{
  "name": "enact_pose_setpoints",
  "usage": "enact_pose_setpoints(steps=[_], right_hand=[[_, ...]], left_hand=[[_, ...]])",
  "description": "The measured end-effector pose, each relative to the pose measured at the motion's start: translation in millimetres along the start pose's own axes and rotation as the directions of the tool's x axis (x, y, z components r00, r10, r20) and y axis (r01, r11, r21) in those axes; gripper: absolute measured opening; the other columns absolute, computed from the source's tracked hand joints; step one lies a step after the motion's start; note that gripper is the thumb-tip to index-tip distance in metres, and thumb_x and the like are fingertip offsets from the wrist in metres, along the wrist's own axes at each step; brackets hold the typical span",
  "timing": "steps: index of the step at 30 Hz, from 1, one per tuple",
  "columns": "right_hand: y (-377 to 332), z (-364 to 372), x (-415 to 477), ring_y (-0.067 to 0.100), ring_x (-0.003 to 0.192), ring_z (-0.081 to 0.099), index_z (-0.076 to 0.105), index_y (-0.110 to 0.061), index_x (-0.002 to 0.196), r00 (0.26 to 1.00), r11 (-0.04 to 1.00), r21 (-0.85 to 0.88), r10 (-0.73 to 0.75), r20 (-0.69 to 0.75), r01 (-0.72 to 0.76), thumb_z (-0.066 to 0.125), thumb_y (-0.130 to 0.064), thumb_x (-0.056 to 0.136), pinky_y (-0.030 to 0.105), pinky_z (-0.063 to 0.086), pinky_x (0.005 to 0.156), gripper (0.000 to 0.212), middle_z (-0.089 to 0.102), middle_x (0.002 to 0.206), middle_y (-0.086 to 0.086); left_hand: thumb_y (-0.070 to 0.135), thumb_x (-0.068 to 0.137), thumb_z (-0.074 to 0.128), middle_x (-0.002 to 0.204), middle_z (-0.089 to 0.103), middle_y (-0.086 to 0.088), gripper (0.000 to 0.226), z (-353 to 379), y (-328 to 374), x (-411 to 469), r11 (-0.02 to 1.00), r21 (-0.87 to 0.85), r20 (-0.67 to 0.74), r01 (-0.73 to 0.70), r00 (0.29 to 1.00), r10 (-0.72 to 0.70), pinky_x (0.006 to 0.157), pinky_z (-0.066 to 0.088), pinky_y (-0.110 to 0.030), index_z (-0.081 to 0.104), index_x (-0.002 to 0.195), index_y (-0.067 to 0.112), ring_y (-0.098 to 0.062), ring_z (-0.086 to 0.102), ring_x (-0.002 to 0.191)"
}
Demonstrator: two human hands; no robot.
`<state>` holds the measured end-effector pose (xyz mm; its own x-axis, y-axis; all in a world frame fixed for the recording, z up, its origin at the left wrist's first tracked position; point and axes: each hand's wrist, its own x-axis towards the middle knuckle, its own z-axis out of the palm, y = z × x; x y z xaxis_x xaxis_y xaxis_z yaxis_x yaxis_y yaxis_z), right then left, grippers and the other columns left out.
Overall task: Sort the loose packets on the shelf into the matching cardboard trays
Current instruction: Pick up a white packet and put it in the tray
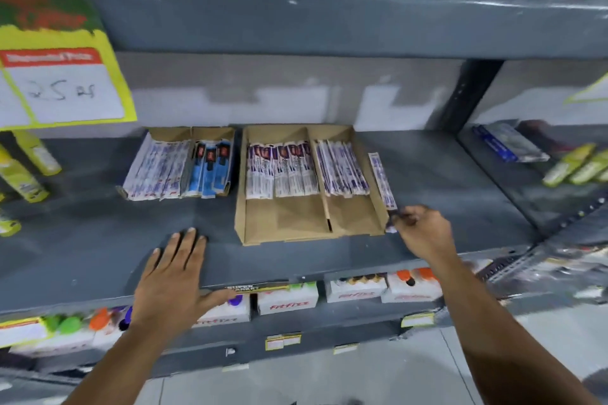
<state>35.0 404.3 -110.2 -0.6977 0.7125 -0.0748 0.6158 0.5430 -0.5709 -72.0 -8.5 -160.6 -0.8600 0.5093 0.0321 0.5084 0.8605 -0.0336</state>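
Observation:
A loose purple-and-white packet (382, 179) lies on the grey shelf (444, 181) just right of the large cardboard tray (296, 223). My right hand (424, 230) pinches its near end, fingers closed on it. That tray has two compartments, both holding purple-and-white packets at the back, with bare cardboard at the front. A smaller cardboard tray (171, 133) to the left holds white packets and blue packets (212, 168). My left hand (171, 279) rests flat on the shelf's front edge, fingers spread, holding nothing.
A yellow price sign (62, 76) hangs at the upper left. Yellow-green bottles (23, 171) lie at the far left, more at the far right (572, 164). White boxes (286, 301) fill the shelf below. A dark upright post (467, 99) divides the shelf bays.

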Motion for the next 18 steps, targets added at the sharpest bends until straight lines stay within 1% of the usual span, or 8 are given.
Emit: enact_pose_setpoints(steps=[4, 7, 9, 11, 13, 15, 17, 18], right_hand=[[-7.1, 4.5, -5.2, 0.026, 0.087, 0.065, 0.070, -0.035, 0.095, 1.000, 0.996, -0.085, -0.004, -0.017, 0.002, 0.063, -0.050, 0.073, 0.035, 0.054, 0.074, 0.028, 0.073, 0.086, -0.005], [-8.4, 3.2, -6.6, 0.027, 0.085, 0.064, 0.072, -0.035, 0.092, 1.000, 0.994, -0.112, 0.010, -0.009, -0.011, 0.060, -0.045, 0.076, 0.034, 0.051, 0.074, 0.022, 0.071, 0.086, -0.004], [-6.7, 1.3, -7.5, 0.025, 0.081, 0.062, 0.071, -0.034, 0.086, 1.000, 0.996, -0.091, 0.019, 0.017, -0.018, 0.060, -0.040, 0.079, 0.034, 0.052, 0.075, 0.015, 0.069, 0.081, -0.005], [-3.7, -1.1, -7.4, 0.022, 0.080, 0.062, 0.068, -0.034, 0.077, 1.000, 1.000, 0.008, 0.029, 0.010, -0.029, 0.063, -0.036, 0.082, 0.034, 0.052, 0.076, 0.007, 0.068, 0.076, -0.008], [1.6, -3.9, -7.1, 0.021, 0.081, 0.065, 0.068, -0.032, 0.074, 0.999, 0.988, 0.152, 0.026, -0.029, -0.022, 0.065, -0.033, 0.084, 0.030, 0.050, 0.072, 0.010, 0.069, 0.076, -0.007], [5.1, -9.4, -9.1, 0.020, 0.080, 0.067, 0.071, -0.022, 0.083, 0.995, 0.953, 0.303, 0.042, -0.089, -0.013, 0.067, -0.029, 0.086, 0.027, 0.048, 0.069, 0.009, 0.070, 0.077, -0.003], [6.7, -17.4, -13.3, 0.016, 0.079, 0.067, 0.072, -0.013, 0.093, 0.987, 0.877, 0.481, 0.070, -0.146, 0.009, 0.070, -0.026, 0.086, 0.030, 0.053, 0.075, 0.015, 0.071, 0.081, -0.001], [6.1, -22.0, -16.5, 0.012, 0.077, 0.067, 0.072, -0.011, 0.098, 0.984, 0.836, 0.547, 0.068, -0.165, 0.034, 0.070, -0.024, 0.086, 0.028, 0.054, 0.076, 0.018, 0.071, 0.082, -0.002]], left_hand=[[0.087, 0.073, 0.023, 0.144, 0.041, -0.019, 0.108, -3.2, 3.0, -2.9, 1.000, 0.025, 0.006, 0.004, 1.000, -0.004, 0.102, 0.033, -0.056, 0.040, 0.137, 0.002, -0.038, 0.037, 0.131], [0.086, 0.074, 0.023, 0.145, 0.040, -0.019, 0.106, -4.1, 3.4, -3.6, 0.999, 0.035, 0.014, 0.008, 1.000, -0.008, 0.102, 0.034, -0.056, 0.039, 0.138, 0.002, -0.038, 0.037, 0.131], [0.086, 0.075, 0.022, 0.145, 0.041, -0.018, 0.105, -5.1, 4.3, -4.5, 0.999, 0.038, 0.017, 0.013, 1.000, -0.014, 0.102, 0.033, -0.055, 0.040, 0.138, 0.003, -0.038, 0.038, 0.131], [0.086, 0.076, 0.021, 0.145, 0.040, -0.018, 0.106, -6.5, 5.1, -5.1, 0.999, 0.036, 0.022, 0.018, 1.000, -0.019, 0.102, 0.031, -0.054, 0.039, 0.139, 0.003, -0.038, 0.037, 0.132], [0.086, 0.076, 0.020, 0.144, 0.041, -0.018, 0.105, -7.5, 5.1, -5.1, 0.999, 0.039, 0.026, 0.018, 0.999, -0.019, 0.100, 0.031, -0.054, 0.040, 0.138, 0.003, -0.038, 0.039, 0.131], [0.085, 0.077, 0.020, 0.143, 0.043, -0.019, 0.104, -8.4, 5.2, -5.1, 0.999, 0.045, 0.034, 0.019, 0.999, -0.021, 0.099, 0.033, -0.054, 0.041, 0.137, 0.003, -0.039, 0.041, 0.129], [0.085, 0.077, 0.020, 0.142, 0.044, -0.019, 0.104, -8.4, 5.4, -5.0, 0.998, 0.053, 0.044, 0.022, 0.999, -0.025, 0.098, 0.033, -0.054, 0.041, 0.137, 0.003, -0.039, 0.042, 0.128], [0.085, 0.076, 0.020, 0.143, 0.044, -0.018, 0.104, -8.2, 5.2, -4.8, 0.998, 0.057, 0.047, 0.027, 0.998, -0.030, 0.098, 0.033, -0.054, 0.040, 0.138, 0.004, -0.039, 0.041, 0.129]])
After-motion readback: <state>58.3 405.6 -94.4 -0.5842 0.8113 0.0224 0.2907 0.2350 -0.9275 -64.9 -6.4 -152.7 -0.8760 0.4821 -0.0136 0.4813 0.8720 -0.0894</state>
